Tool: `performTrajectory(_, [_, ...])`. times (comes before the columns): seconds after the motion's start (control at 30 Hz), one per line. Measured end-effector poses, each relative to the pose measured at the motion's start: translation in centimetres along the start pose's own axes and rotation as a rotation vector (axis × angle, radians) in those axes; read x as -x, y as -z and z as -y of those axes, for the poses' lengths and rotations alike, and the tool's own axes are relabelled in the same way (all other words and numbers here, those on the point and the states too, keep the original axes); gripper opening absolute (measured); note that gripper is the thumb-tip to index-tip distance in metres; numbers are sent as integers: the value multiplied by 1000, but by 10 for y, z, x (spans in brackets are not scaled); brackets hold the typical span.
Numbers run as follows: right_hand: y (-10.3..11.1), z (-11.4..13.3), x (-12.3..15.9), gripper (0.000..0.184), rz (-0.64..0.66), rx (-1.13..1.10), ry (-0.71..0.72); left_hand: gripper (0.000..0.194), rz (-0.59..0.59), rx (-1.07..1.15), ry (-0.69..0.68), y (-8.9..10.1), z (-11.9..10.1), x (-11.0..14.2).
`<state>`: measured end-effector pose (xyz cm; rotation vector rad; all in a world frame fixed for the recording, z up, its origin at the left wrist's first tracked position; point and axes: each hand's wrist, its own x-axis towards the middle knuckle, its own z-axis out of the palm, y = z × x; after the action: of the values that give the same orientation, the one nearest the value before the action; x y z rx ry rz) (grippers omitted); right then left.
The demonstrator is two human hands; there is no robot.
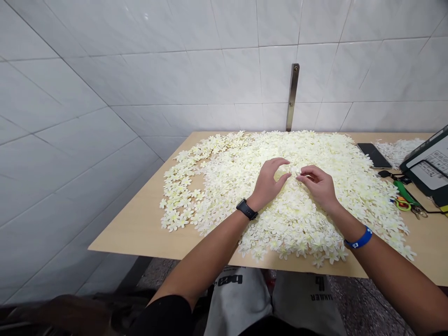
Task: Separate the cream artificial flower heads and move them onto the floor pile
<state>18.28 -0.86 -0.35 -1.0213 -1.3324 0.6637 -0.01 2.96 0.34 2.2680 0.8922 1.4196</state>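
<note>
A wide heap of small white artificial flowers (287,224) with pale yellow middles covers much of the wooden table. Over the centre of the heap is my left hand (271,179), its thumb and fingers apart with a gap between them. Close to its right, my right hand (319,185) has thumb and fingertips drawn together in a pinch. Whatever sits in that pinch is too small to tell from the flowers behind it. The fingertips of both hands are near each other but apart. A looser band of flowers (178,198) curves along the heap's left side.
Right of the heap lie a black phone (374,155), a pile of small white pieces (401,150), green-handled scissors (406,193) and keys (419,212). A dark green and white box (432,163) leans there with a black cable. Tiled wall (224,77) borders the table (140,228) behind and left.
</note>
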Motion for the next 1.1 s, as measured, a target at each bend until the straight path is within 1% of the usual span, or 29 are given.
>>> performTrajectory(0.03, [0,0,0,22,8,8,12,20,9,-2,-16,-1,-1,1])
performTrajectory(0.1, [1,0,2,20,36,22,38,15,4,19,-31,-4,-2,3])
performTrajectory(0.2, [0,-1,3,16,78,45,65,12,-58,61,-21,-8,-4,6])
performTrajectory(0.27, [1,-2,4,14,84,51,76,13,-71,68,-21,-8,-3,6])
performTrajectory(0.4, [2,-5,3,12,75,43,81,15,-65,8,-24,-5,-1,4])
performTrajectory(0.5, [4,-6,2,13,55,43,68,12,-87,-60,-14,-3,-1,2])
performTrajectory(0.57, [4,-6,2,13,45,42,64,15,-93,-75,-31,-3,-1,2])
performTrajectory(0.63, [3,-5,2,13,50,33,70,17,-81,-63,-62,-4,-3,3])
performTrajectory(0.7, [2,-3,3,13,67,25,79,12,-69,-41,-80,-5,-4,4])
performTrajectory(0.77, [1,-1,4,14,75,24,78,9,-78,-27,-70,-6,-6,5])
performTrajectory(0.97, [1,0,3,15,76,31,61,12,-72,26,-44,-6,-5,5])
performTrajectory(1.1, [2,-1,2,15,54,26,60,11,-78,2,-34,-4,-5,4])
